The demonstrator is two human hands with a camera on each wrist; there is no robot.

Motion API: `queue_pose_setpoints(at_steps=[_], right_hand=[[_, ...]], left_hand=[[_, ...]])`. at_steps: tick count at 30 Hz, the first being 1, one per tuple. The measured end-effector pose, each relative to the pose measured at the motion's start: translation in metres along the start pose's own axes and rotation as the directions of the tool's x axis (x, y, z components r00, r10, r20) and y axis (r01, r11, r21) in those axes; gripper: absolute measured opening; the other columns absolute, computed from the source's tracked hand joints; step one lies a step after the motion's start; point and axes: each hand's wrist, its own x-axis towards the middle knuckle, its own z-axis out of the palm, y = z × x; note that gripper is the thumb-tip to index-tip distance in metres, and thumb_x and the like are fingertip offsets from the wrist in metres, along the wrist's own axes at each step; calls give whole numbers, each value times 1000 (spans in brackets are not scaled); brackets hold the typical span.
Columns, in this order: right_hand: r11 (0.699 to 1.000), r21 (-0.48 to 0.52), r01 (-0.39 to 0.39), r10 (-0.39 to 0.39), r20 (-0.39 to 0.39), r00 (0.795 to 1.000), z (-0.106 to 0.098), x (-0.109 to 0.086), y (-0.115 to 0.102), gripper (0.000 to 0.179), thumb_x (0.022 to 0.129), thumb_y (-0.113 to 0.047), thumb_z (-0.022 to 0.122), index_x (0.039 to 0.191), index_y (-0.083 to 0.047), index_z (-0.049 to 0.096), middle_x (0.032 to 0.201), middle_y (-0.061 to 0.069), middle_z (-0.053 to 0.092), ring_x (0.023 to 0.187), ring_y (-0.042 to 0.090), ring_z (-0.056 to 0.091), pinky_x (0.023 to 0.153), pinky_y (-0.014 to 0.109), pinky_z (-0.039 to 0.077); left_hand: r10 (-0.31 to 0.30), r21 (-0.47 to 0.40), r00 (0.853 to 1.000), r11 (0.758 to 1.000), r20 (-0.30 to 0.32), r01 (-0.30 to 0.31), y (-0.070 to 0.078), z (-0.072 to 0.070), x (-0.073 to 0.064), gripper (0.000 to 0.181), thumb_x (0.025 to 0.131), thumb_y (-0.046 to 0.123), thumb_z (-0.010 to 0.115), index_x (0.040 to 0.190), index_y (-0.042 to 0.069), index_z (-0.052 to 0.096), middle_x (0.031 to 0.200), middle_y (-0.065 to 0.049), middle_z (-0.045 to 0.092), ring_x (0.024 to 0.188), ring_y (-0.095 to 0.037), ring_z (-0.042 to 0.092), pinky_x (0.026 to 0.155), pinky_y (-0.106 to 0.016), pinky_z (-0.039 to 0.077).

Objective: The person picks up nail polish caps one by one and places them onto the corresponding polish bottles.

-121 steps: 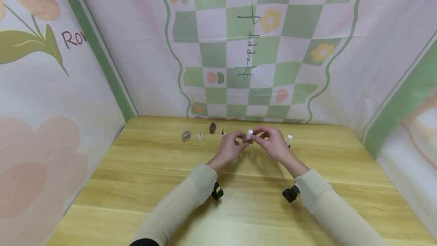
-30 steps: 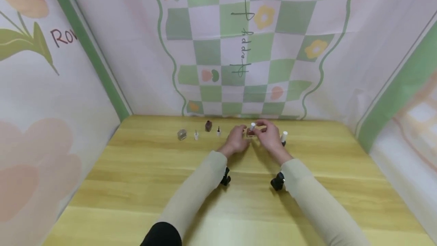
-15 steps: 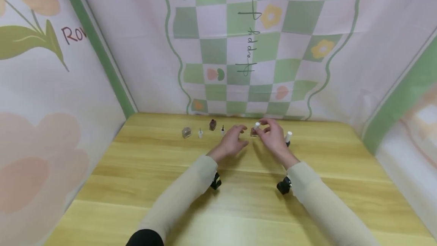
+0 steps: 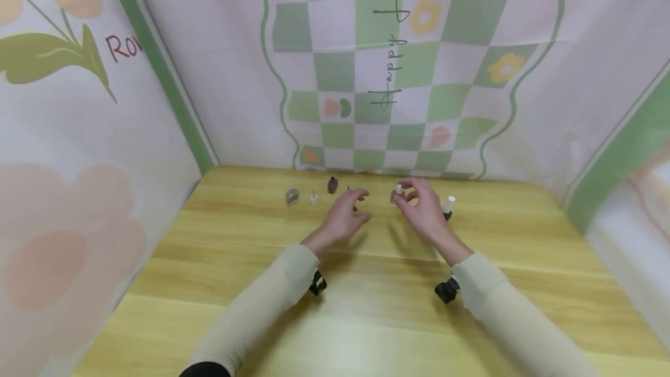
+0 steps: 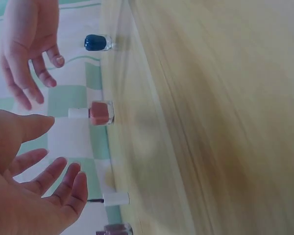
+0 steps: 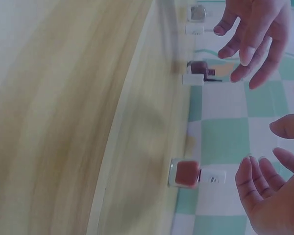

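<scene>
A nail polish bottle (image 4: 395,197) with reddish-brown polish and its white cap on stands upright at the back of the table. My right hand (image 4: 425,212) is just right of it. In the right wrist view a gap shows between my right fingers and the capped bottle (image 6: 187,174). My left hand (image 4: 341,215) hovers left of the bottle, fingers relaxed and spread, holding nothing. It mostly hides a white brush cap in the head view; the left wrist view shows this brush cap (image 5: 116,198) standing with its dark brush up.
Further left stand a dark purple-brown bottle (image 4: 332,185) without a cap, another white brush cap (image 4: 314,198) and an uncapped clear, glittery bottle (image 4: 292,196). Right of my right hand is a dark bottle (image 4: 448,208) with a white cap. A patterned curtain (image 4: 371,74) hangs behind the table.
Earlier both hands held the reddish-brown bottle and its cap; it then stood on the table. My left hand has moved away leftward, and my right fingers have let go of the cap.
</scene>
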Motion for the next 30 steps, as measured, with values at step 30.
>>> queue_pose_setpoints(at_steps=[30], right_hand=[[996,93,4,-22,189,982,44,10,-10,47,93,-5,71,135,9,53,129,32,60,105,42,65,93,55,55]], left_hand=[[-177,-75,971,983,-162,167,-34,4,-14,67,105,18,56,156,-10,23,155,-34,32,143,-46,37,119,-53,32]])
